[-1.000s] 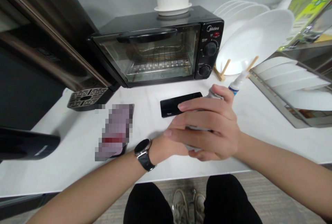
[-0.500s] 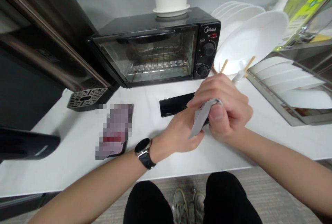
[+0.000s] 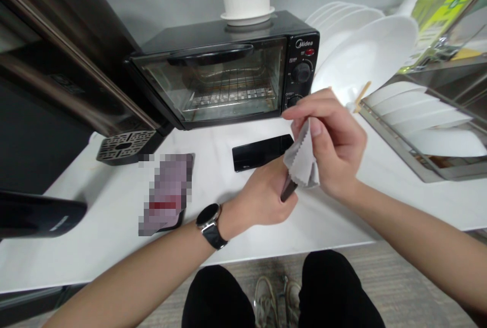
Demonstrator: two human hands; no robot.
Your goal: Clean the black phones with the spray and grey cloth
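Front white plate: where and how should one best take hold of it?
The front white plate is probably best pinched at its upper right rim, coming from above: it stands tilted on edge with that rim exposed, while the right hand hides part of its lower edge.

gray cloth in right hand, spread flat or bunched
Bunched: the right hand pinches the gray cloth, its zigzag edges gathered in folds.

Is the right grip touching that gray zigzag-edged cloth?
Touching. The head view shows the right grip with its thumb pressed on the gray cloth.
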